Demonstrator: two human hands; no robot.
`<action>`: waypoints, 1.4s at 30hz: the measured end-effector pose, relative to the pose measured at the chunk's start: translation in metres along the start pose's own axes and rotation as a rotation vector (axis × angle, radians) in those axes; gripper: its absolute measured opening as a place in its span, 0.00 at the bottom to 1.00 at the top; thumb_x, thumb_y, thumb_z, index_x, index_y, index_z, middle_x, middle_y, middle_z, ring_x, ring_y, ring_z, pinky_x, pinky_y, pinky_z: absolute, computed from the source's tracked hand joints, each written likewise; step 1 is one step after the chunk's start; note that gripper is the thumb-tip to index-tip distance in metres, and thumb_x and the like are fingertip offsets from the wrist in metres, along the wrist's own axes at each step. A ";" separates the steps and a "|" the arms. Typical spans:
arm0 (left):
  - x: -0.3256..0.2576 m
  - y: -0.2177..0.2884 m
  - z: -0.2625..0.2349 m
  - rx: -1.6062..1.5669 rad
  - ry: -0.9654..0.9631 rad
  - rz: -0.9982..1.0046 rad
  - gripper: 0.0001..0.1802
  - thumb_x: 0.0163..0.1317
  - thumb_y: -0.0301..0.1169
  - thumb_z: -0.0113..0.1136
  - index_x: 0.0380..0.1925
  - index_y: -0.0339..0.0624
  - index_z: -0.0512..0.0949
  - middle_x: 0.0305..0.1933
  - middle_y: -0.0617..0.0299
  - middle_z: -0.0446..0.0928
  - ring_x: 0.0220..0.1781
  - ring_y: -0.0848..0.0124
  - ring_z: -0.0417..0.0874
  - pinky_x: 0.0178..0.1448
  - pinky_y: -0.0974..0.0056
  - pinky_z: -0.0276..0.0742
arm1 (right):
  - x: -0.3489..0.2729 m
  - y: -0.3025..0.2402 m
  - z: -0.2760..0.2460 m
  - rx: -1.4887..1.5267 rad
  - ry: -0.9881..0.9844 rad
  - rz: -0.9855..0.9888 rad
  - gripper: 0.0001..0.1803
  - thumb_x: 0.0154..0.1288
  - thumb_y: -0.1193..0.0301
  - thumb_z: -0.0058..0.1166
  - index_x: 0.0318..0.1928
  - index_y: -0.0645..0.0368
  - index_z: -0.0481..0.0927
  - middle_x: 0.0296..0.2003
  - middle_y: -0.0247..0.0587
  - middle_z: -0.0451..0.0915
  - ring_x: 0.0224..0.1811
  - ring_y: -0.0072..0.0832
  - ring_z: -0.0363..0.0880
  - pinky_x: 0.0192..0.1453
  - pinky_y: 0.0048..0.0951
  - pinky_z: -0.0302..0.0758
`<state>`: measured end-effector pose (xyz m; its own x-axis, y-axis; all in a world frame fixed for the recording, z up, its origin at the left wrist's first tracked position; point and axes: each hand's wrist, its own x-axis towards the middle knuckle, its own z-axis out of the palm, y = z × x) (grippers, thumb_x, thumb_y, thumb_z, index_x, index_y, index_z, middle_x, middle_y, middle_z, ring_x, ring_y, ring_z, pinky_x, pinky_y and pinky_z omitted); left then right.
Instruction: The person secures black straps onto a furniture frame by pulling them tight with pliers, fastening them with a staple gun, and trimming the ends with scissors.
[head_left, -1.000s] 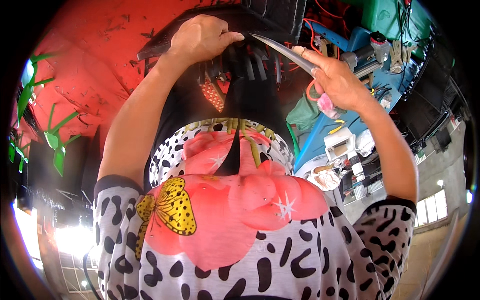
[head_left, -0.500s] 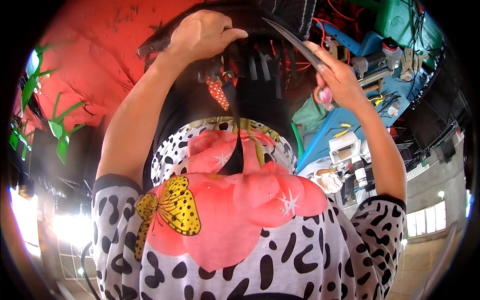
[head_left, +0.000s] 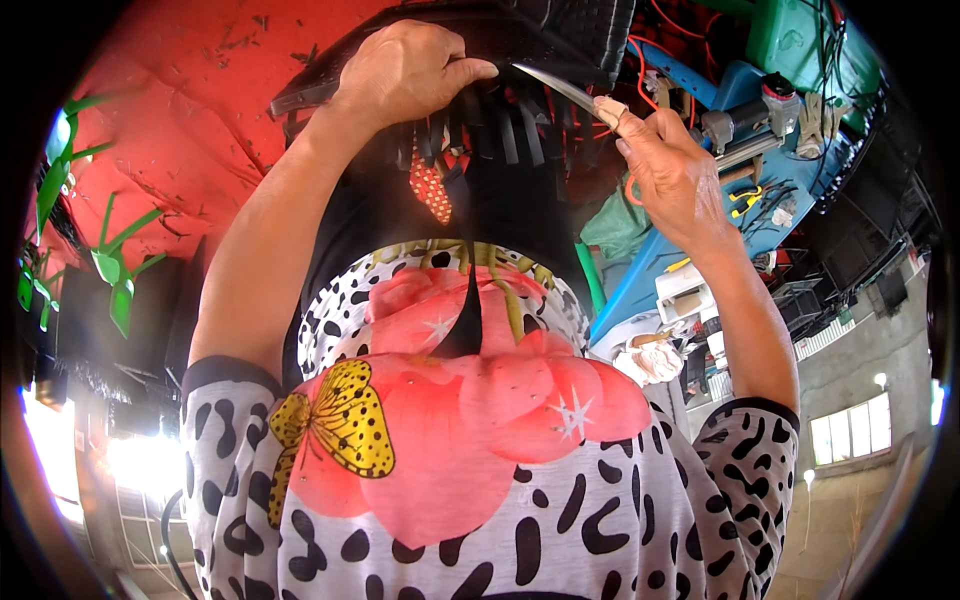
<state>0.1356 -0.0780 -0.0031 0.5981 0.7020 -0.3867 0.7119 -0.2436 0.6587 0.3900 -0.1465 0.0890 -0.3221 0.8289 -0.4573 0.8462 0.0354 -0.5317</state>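
Hands: one black sheet, one knife.

Knife blade meeting a black rubber piece, seen from the head camera

The left hand gripped the top edge of the black rubber piece, whose cut strips hung below it. Right of that piece, the right hand held a knife, its blade tip touching the rubber. A red sheet lay left of it, a blue workbench farther right.
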 end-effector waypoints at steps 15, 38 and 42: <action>-0.002 0.003 0.005 0.030 0.068 0.013 0.20 0.53 0.47 0.59 0.22 0.39 0.78 0.22 0.54 0.75 0.28 0.55 0.77 0.32 0.58 0.73 | 0.011 0.053 0.032 -0.078 0.046 -0.413 0.23 0.52 0.80 0.49 0.51 0.51 0.75 0.23 0.38 0.62 0.18 0.32 0.69 0.20 0.32 0.71; -0.010 0.000 0.004 0.019 0.080 0.100 0.16 0.53 0.41 0.60 0.23 0.37 0.77 0.22 0.52 0.74 0.27 0.54 0.76 0.31 0.59 0.71 | 0.027 0.014 0.055 0.796 -0.175 -0.001 0.18 0.63 0.76 0.45 0.54 0.64 0.70 0.50 0.45 0.75 0.51 0.25 0.73 0.54 0.22 0.66; -0.012 -0.008 -0.001 -0.036 0.048 0.081 0.15 0.54 0.40 0.60 0.23 0.37 0.77 0.21 0.52 0.73 0.26 0.54 0.75 0.30 0.59 0.71 | 0.005 0.029 0.055 0.673 0.052 -0.098 0.18 0.59 0.77 0.51 0.51 0.63 0.73 0.46 0.47 0.77 0.46 0.31 0.77 0.50 0.24 0.71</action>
<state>0.1227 -0.0842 -0.0029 0.6343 0.7125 -0.3001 0.6476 -0.2777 0.7096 0.3899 -0.1724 0.0320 -0.3488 0.8658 -0.3588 0.3602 -0.2296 -0.9042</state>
